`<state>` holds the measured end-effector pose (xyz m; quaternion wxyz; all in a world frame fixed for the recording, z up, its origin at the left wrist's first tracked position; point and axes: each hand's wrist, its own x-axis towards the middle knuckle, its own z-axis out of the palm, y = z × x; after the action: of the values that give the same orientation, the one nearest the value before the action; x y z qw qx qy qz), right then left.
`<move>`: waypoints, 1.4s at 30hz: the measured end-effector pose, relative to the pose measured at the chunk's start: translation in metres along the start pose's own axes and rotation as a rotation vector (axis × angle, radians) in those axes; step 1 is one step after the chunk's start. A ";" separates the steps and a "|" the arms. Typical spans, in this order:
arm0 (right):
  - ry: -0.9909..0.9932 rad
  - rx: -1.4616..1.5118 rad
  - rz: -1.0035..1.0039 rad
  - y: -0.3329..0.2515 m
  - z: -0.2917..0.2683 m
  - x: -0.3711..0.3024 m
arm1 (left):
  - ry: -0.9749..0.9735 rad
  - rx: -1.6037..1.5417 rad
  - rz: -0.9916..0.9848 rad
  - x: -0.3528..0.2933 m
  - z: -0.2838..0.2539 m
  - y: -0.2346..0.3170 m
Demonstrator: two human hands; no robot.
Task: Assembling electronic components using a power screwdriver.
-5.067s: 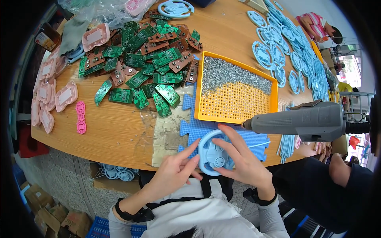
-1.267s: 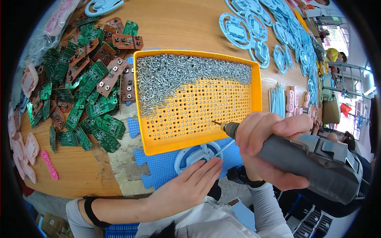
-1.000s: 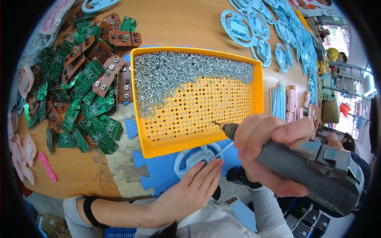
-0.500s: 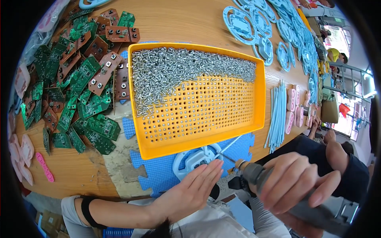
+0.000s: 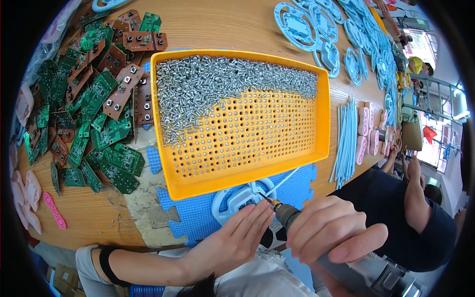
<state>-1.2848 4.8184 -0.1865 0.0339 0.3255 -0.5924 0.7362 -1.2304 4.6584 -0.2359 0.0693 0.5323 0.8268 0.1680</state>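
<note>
My right hand (image 5: 334,230) is wrapped around a grey electric screwdriver (image 5: 284,214). Its thin bit points left and down to a light-blue steering-wheel-shaped plastic shell (image 5: 222,214), reaching its middle right part. My left hand (image 5: 237,237) rests over the near side of this shell, fingers long and pressed together, steadying it; the thumb is hidden. Beneath the shell lies a blue foam mat (image 5: 190,221). Just beyond stands a yellow tray (image 5: 213,187), with loose silver screws (image 5: 237,74) heaped along its far and left sides and others standing in its perforated bottom.
Green and brown circuit boards (image 5: 101,106) are piled on the left. Pink plastic pieces (image 5: 54,210) lie at the near left. To the right are light-blue sticks (image 5: 345,143), pink parts (image 5: 363,123) and more blue shells (image 5: 297,27). Another person's arm (image 5: 420,198) shows at the far right.
My right hand has brought the screwdriver left, its bit now at the shell by my left fingertips. The left hand has barely moved. The view has shifted slightly.
</note>
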 end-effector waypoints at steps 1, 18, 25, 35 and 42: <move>0.001 0.004 0.001 0.001 0.004 0.001 | 0.002 -0.003 -0.012 0.000 0.001 0.000; -0.292 0.191 0.158 0.010 -0.017 0.021 | -0.010 0.028 0.013 0.001 -0.008 -0.004; -0.316 0.235 0.099 0.000 -0.009 0.033 | 0.024 0.081 0.004 -0.002 -0.003 -0.005; 0.114 -0.143 -0.084 0.025 -0.035 0.033 | 0.040 0.055 -0.014 0.003 -0.001 -0.004; 0.116 -0.107 -0.093 0.036 -0.038 0.029 | 0.043 0.045 -0.024 0.004 -0.002 -0.004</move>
<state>-1.3402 4.8318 -0.2055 0.1196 0.3073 -0.6121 0.7187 -1.2361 4.6601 -0.2347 0.0413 0.5200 0.8381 0.1598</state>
